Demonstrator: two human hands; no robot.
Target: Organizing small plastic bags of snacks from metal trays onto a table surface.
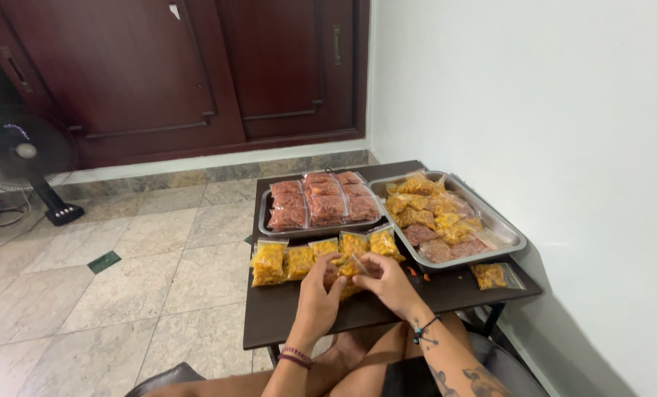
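Note:
My left hand [320, 292] and my right hand [387, 282] meet over the front of a low dark table [284, 312], both gripping one small clear bag of yellow snack [352, 267] between the fingers. Just beyond the hands a row of filled yellow snack bags [299, 257] stands along the table. Behind that row a metal tray of red snack bags [316, 198] sits at the back left. A second metal tray [502, 224] at the right holds yellow and brownish bags.
One loose yellow bag [492, 276] lies on the table's right corner. A white wall runs along the right. A standing fan [25, 158] is at the far left on the tiled floor [122, 279], before dark wooden doors [196, 66].

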